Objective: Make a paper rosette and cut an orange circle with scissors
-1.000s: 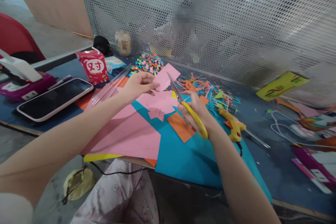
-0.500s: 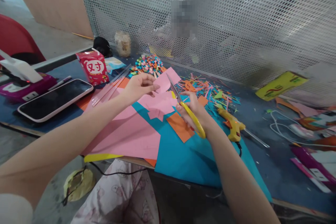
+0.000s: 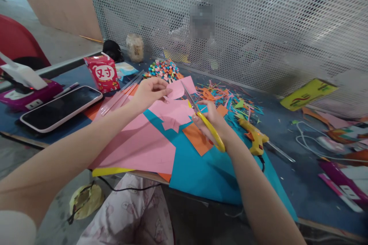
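Note:
Between the thumb and fingers of my left hand (image 3: 151,91) is a small piece of pink paper (image 3: 176,89), held up above the table. My right hand (image 3: 212,120) grips a pair of scissors with yellow handles (image 3: 211,132), its blades pointing up and left against the pink piece. Below the hands lie pink paper scraps (image 3: 172,113), an orange paper rectangle (image 3: 197,141), a large pink sheet (image 3: 138,143) and a blue sheet (image 3: 207,178). The lower fingers of my right hand are partly hidden by the handles.
Paper shreds (image 3: 227,97) and a heap of folded paper bits (image 3: 163,69) lie behind. A yellow glue gun (image 3: 254,138) rests at right. A phone (image 3: 61,108), a red drink carton (image 3: 102,72) and a purple power strip (image 3: 37,97) stand left. A perforated metal panel (image 3: 244,26) borders the back.
The pink piece in my left hand has shifted slightly left and down, and its angle against the scissor blades has changed a little. My right hand stays in nearly the same place.

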`<state>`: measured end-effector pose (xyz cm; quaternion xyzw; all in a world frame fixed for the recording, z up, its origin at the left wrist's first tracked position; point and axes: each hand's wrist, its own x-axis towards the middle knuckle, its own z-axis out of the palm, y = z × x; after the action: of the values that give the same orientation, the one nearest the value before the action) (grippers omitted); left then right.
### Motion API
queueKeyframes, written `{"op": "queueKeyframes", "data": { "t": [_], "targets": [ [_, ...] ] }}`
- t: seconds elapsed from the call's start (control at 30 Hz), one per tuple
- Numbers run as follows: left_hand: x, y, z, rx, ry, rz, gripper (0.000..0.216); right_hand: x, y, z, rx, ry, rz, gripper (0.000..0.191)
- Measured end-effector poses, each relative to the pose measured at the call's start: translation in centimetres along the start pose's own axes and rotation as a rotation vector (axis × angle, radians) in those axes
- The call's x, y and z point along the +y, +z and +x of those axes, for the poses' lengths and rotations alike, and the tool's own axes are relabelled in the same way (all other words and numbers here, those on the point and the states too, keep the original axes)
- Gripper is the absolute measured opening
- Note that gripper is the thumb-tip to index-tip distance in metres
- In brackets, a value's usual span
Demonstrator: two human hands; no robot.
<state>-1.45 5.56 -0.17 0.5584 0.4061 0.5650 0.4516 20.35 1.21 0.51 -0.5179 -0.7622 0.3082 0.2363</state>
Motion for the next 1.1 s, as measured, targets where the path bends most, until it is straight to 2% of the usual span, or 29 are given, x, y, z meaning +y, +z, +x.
{"op": "queueKeyframes", "data": {
  "t": [0.17, 0.43, 0.6, 0.8, 1.1],
  "targets": [
    [0.6, 0.4, -0.4, -0.105, -0.022, 0.055, 0.032, 0.0, 0.0, -0.1, -0.016, 0.032, 0.038, 0.062],
    [-0.3, -0.6, 0.5, 0.055, -0.018, 0.021, 0.022, 0.0, 0.1, -0.1, 0.002, -0.019, -0.043, 0.057],
    [-0.2, -0.4, 0.3, 0.018, 0.004, 0.01, 0.025, -0.3, 0.1, -0.3, 0.0, 0.004, -0.02, 0.06],
    [0.2, 0.1, -0.2, -0.042, -0.036, 0.016, 0.029, -0.6, 0.0, -0.3, -0.018, 0.052, 0.016, 0.065],
    [-0.5, -0.6, 0.6, 0.097, 0.0, 0.008, 0.018, 0.1, 0.2, 0.0, -0.035, -0.032, -0.077, 0.06]
  ]
}}
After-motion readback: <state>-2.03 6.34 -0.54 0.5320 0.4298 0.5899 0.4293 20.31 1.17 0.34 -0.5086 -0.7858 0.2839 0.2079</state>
